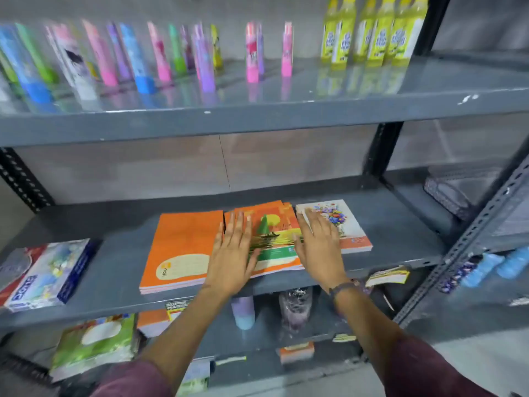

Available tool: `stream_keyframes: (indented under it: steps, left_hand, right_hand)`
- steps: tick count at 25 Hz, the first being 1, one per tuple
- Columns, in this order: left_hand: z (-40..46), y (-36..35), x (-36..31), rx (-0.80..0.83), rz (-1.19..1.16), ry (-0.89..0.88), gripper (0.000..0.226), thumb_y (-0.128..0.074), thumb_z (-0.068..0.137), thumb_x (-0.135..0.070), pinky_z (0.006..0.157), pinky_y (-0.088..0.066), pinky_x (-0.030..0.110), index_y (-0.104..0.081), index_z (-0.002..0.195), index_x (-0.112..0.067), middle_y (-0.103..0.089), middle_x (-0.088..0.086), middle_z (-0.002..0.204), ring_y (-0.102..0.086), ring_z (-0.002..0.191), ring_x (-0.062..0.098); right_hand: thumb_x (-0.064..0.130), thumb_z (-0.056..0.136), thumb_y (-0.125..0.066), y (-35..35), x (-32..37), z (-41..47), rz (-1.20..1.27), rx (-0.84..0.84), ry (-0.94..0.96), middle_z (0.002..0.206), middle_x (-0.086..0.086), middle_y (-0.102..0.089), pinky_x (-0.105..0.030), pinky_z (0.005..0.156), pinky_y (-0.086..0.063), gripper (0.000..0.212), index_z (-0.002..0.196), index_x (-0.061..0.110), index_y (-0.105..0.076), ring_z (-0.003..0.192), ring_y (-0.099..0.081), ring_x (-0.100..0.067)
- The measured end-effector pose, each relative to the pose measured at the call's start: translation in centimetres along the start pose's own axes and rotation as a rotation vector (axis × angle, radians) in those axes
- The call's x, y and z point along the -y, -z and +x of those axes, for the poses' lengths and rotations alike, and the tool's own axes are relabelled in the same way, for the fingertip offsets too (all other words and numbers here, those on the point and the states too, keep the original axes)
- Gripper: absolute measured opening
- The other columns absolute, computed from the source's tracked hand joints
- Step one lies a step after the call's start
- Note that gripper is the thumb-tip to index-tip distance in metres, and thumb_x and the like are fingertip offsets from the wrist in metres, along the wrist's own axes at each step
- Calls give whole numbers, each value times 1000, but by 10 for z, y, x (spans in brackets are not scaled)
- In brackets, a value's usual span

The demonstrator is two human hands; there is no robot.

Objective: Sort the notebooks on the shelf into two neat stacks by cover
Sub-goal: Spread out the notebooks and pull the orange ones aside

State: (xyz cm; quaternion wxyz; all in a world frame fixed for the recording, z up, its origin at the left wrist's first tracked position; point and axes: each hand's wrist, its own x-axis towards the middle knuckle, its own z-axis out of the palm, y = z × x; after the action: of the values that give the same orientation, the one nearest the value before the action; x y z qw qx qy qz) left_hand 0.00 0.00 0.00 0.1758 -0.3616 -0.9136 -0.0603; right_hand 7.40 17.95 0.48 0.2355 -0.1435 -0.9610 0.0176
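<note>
On the grey middle shelf (114,270) lie three groups of notebooks. A plain orange stack (180,247) is on the left. A fanned orange stack with a green tree picture (272,227) is in the middle. A white notebook with a flower cover (340,222) lies on the right. My left hand (233,253) rests flat, fingers apart, on the left side of the middle stack. My right hand (317,242) lies flat across the gap between the middle stack and the flower notebook. Neither hand grips anything.
Boxed packs (43,276) sit at the shelf's left end. The upper shelf holds several coloured tubes (137,58) and yellow bottles (372,32). The lower shelf has green notebooks (94,345), a small bottle (243,313) and other goods. A black upright (380,150) and a perforated post (469,242) stand at right.
</note>
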Motion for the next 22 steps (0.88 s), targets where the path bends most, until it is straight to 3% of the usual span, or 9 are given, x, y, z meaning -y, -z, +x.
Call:
stream_keyframes:
  steps: [2, 4, 7, 9, 11, 13, 15, 18, 22]
  left_hand:
    - [12, -25, -8, 193, -179, 206, 66, -25, 93, -39, 118, -1, 44, 1, 146, -11, -6, 18, 157, 1, 146, 30]
    - [25, -42, -16, 312, -284, 356, 63, -24, 94, -38, 118, -2, 45, -1, 147, -10, -13, 19, 156, -6, 146, 30]
    - [41, -53, -29, 193, -446, 511, 60, -36, 93, -30, 113, -24, 44, -18, 144, -3, -38, 25, 144, -32, 135, 36]
    - [48, -54, -35, 87, -521, 627, 54, -48, 86, -22, 100, -38, 42, -36, 135, -2, -60, 27, 119, -49, 116, 39]
    - [54, -54, -42, 22, -644, 721, 48, -53, 80, -22, 92, -43, 42, -47, 125, -5, -68, 25, 96, -58, 99, 40]
    - [63, -49, -53, 0, -855, 822, 44, -55, 77, -23, 85, -46, 40, -51, 118, -8, -67, 18, 89, -61, 91, 37]
    - [75, -45, -69, 5, -1098, 915, 36, -55, 81, -15, 79, -45, 35, -53, 117, -12, -63, 9, 96, -60, 90, 32]
    - [98, -43, -101, 34, -1411, 961, 45, -54, 84, -5, 95, -44, 38, -47, 128, -9, -57, 4, 117, -55, 106, 28]
    - [124, -45, -141, 127, -1486, 827, 44, -51, 84, -5, 98, -45, 37, -46, 127, -12, -57, 9, 128, -56, 106, 24]
  right_hand:
    - [39, 94, -41, -20, -11, 12, 104, 232, -135, 150, -12, -36, -47, 112, -26, 55, 142, 13, -35, 138, -34, -29]
    - [44, 96, -35, -35, -19, 20, 166, 386, -210, 150, -10, -37, -46, 111, -25, 57, 144, 15, -29, 137, -31, -29]
    - [42, 93, -44, -49, -22, 27, 232, 357, -225, 134, -10, -53, -42, 100, -34, 53, 139, 16, -38, 127, -41, -29]
    - [36, 90, -51, -51, -21, 31, 308, 322, -267, 127, -10, -59, -40, 97, -38, 48, 134, 16, -45, 121, -47, -29]
    - [29, 89, -55, -53, -22, 35, 408, 290, -328, 124, -10, -62, -37, 95, -43, 48, 134, 16, -46, 118, -52, -29]
    - [25, 89, -57, -51, -26, 40, 489, 263, -395, 125, -9, -63, -36, 93, -47, 49, 135, 17, -46, 117, -54, -30]
    - [22, 88, -57, -47, -40, 43, 499, 196, -474, 122, -9, -65, -37, 90, -49, 47, 134, 19, -49, 115, -55, -31]
    - [22, 87, -54, -36, -81, 46, 446, 133, -561, 111, -13, -69, -40, 86, -52, 42, 128, 18, -54, 107, -60, -35]
    - [24, 85, -53, -29, -130, 45, 379, 78, -653, 109, -16, -67, -47, 94, -45, 36, 121, 16, -57, 111, -52, -39]
